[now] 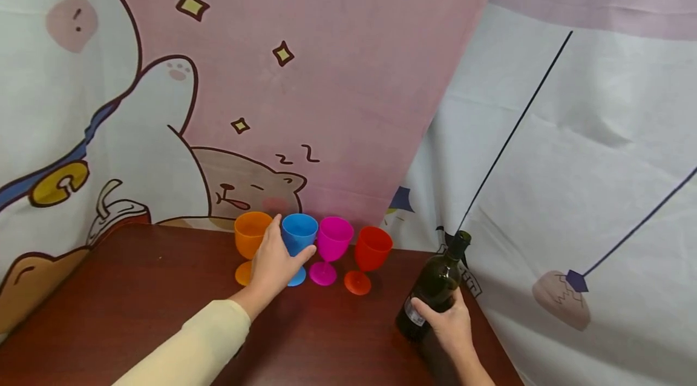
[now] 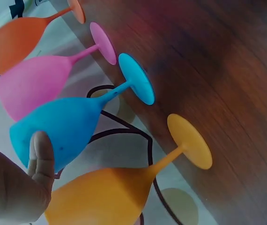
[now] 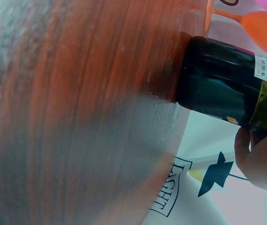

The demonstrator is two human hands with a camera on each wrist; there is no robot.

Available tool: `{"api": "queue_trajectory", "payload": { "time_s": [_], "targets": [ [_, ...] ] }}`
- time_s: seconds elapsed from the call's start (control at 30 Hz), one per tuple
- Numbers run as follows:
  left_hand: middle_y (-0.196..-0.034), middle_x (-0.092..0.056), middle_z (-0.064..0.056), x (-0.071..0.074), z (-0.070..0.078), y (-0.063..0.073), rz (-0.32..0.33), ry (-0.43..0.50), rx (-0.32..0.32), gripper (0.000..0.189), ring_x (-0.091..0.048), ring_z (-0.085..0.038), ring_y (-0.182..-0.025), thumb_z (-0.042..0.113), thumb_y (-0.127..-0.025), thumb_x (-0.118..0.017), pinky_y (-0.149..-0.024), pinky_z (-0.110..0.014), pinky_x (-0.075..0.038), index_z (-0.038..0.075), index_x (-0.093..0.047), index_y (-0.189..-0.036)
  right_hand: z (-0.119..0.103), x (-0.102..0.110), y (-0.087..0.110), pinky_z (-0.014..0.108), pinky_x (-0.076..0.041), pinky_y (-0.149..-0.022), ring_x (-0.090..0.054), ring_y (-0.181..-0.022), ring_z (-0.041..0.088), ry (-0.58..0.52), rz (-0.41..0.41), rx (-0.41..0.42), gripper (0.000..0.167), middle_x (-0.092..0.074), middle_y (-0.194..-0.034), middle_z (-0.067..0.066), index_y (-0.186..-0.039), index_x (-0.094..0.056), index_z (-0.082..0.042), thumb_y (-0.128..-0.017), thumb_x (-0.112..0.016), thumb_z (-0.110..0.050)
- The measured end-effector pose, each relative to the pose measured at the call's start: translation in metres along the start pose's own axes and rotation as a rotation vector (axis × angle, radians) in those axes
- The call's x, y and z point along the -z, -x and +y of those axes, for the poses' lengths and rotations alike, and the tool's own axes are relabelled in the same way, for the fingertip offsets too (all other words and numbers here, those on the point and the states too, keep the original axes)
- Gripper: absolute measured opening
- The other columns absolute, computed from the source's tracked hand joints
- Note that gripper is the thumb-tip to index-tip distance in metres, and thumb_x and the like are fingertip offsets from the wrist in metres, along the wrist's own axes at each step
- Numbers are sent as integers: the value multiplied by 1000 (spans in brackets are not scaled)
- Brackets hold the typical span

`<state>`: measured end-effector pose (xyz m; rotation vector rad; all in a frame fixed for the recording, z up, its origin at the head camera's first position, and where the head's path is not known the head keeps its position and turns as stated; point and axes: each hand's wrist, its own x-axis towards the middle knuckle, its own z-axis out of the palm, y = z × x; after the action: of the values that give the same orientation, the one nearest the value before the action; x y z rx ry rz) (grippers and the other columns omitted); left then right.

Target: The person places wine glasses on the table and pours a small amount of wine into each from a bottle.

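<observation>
Four plastic goblets stand in a row along the back of the table: orange (image 1: 253, 235), blue (image 1: 298, 244), pink (image 1: 334, 239) and red (image 1: 373, 248). My left hand (image 1: 274, 262) is at the blue goblet's bowl, its fingers extended on the left side and its thumb spread toward the right. In the left wrist view, straight fingers (image 2: 42, 157) lie against or just before the blue bowl; firm contact cannot be made out. My right hand (image 1: 453, 320) grips a dark green wine bottle (image 1: 432, 283) low on its body. The bottle's base is at or just above the tabletop.
The dark brown wooden table (image 1: 136, 301) meets a cartoon-printed cloth (image 1: 348, 101) directly behind the goblets. More of this cloth hangs along the table's right side, close to the bottle. Neighbouring goblets stand close on both sides of the blue one.
</observation>
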<state>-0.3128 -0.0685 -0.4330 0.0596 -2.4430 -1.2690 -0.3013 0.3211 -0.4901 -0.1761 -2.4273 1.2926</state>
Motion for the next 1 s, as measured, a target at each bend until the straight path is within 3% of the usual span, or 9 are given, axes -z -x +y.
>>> {"api": "queue_trajectory", "payload": {
  "time_s": [0.17, 0.3, 0.47, 0.63, 0.83, 1.0],
  "targets": [
    [-168, -38, -23, -11, 0, -12, -13, 15, 80, 116, -51, -52, -143, 53, -89, -83, -115, -72, -44, 7, -14, -170, 0, 1, 0, 16, -54, -85, -63, -103, -2, -11, -7, 8, 86, -71, -136, 18, -150, -52, -16, -80, -96, -39],
    [-165, -41, -22, -21, 4, -19, 21, 7, 114, 117, -56, -53, -137, 53, -88, -85, -112, -72, -47, 7, -14, -169, -1, 2, 0, 16, -54, -85, -62, -101, -5, -24, -14, 15, 86, -71, -136, 18, -150, -51, -16, -80, -96, -37],
    [-163, -45, -23, -31, 7, -27, 60, -4, 167, 115, -60, -53, -134, 52, -89, -85, -111, -71, -48, 8, -16, -169, 0, 0, 0, 15, -53, -86, -64, -102, -3, -32, -12, 10, 84, -72, -134, 16, -148, -53, -16, -80, -97, -35],
    [-160, -50, -24, -33, 9, -28, 86, -35, 178, 110, -63, -52, -131, 49, -89, -85, -110, -71, -49, 6, -20, -167, 2, -1, 1, 16, -54, -87, -66, -105, 3, -45, -19, 10, 82, -72, -133, 15, -147, -53, -17, -80, -97, -35],
    [-156, -55, -23, -20, 8, -9, 25, -61, 131, 111, -65, -51, -129, 50, -85, -87, -106, -74, -49, 8, -24, -166, -1, -1, 1, 20, -55, -87, -67, -112, 15, -39, -29, 3, 82, -71, -134, 15, -148, -52, -17, -81, -95, -37],
    [-149, -63, -18, 4, -6, 17, -97, -21, -32, 108, -67, -42, -127, 50, -81, -91, -102, -64, -56, 9, -33, -162, -3, 3, 0, 19, -54, -89, -65, -111, 7, -54, -40, 8, 82, -70, -137, 13, -148, -52, -17, -81, -95, -36]
  ]
}}
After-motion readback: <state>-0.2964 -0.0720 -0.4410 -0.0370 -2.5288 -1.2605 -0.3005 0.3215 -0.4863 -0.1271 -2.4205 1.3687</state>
